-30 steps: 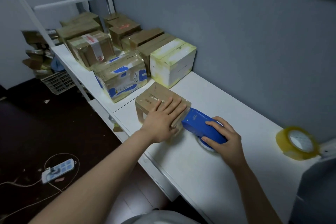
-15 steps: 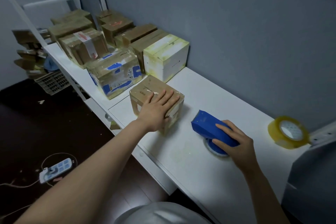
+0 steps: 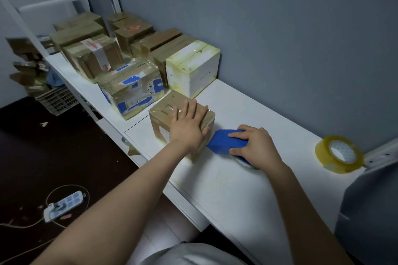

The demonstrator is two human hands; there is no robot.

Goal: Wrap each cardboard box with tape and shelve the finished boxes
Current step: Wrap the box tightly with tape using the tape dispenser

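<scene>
White bench was set against grey wall; left hand was spread flat on box, tape dispenser gripped by right hand alongside.

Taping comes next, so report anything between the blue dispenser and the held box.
Nothing visible stands between them. The blue dispenser, gripped by the right hand, noses up to the side of the box, below the left hand lying flat on top.

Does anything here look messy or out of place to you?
A few things. The box with blue patches sits turned askew to the other boxes, near the front edge of the shelf. On the dark floor a power strip lies with its cord looping loose, and small scraps are scattered about.
</scene>
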